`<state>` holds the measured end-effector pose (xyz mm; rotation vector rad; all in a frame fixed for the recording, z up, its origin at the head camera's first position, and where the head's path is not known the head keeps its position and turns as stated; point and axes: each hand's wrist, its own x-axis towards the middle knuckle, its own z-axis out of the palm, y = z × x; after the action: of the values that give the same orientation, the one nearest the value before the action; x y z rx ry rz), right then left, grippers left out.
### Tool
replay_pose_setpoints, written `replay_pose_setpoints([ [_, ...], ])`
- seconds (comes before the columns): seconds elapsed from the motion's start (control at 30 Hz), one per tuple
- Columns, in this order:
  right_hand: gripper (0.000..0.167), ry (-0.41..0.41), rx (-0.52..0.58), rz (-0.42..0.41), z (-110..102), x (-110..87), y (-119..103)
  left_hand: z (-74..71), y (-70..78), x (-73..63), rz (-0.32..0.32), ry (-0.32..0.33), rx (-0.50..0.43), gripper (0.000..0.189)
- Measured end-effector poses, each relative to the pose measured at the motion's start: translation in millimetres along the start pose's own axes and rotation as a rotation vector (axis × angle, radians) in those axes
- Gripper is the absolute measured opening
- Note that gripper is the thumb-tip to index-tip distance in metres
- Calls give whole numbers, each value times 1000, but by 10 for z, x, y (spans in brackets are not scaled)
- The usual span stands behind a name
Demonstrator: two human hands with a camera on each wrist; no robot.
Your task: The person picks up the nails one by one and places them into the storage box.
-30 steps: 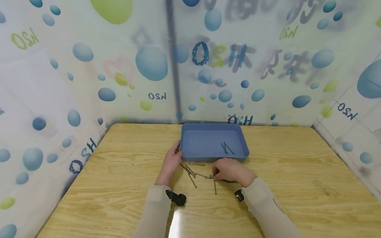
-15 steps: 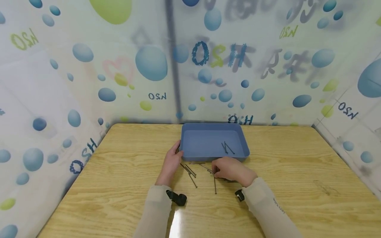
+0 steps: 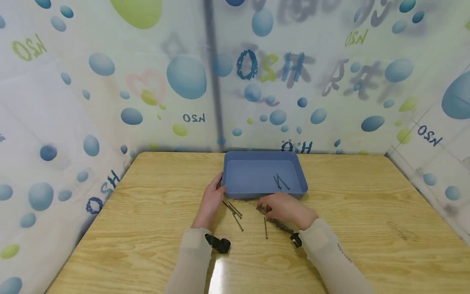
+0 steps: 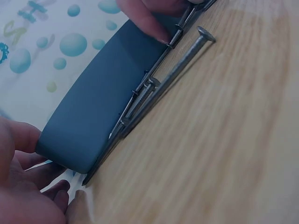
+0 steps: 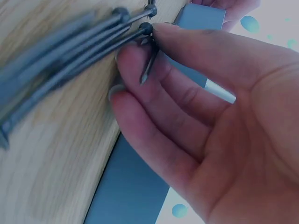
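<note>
A blue tray (image 3: 253, 175) stands toward the back of the wooden table, with several dark nails (image 3: 283, 182) lying in its right half. My left hand (image 3: 211, 202) grips the tray's left end, the thumb at its near corner. In front of the tray, my right hand (image 3: 286, 209) bends over loose nails (image 3: 282, 226). In the right wrist view its thumb (image 5: 187, 39) and index finger pinch a nail (image 5: 149, 65) near a bundle of nails (image 5: 70, 60). Nearer my left hand lie several more nails (image 4: 168, 77), along the tray's front wall.
One nail (image 3: 266, 228) lies apart on the table (image 3: 165, 196), pointing toward me. Behind the table rises a curtain (image 3: 147, 122) printed with blue and green drops. Black wrist cameras (image 3: 219, 244) sit at both cuffs.
My right hand has shifted slightly left, and more of the nails under it show. Nails by its fingertips have turned. My left hand and the tray stay put.
</note>
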<state>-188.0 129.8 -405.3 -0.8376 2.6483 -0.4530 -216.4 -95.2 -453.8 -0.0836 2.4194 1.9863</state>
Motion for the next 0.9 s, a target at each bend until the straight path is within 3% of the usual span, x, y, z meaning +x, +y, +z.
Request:
replay_pose_setpoints([
  [0.17, 33, 8, -38, -56, -1, -2, 7, -4, -2, -4, -4, -5, -8, 51],
  [0.4, 34, 25, -44, -65, -6, -13, 24, -8, -1, -3, -5, -7, -7, 50],
  [0.7, 31, 37, -66, 21, -18, -13, 38, -12, 11, -13, 4, -6, 10, 50],
  [0.9, 26, 54, -78, 32, -46, -11, 37, -12, 7, -7, -8, -8, 5, 50],
])
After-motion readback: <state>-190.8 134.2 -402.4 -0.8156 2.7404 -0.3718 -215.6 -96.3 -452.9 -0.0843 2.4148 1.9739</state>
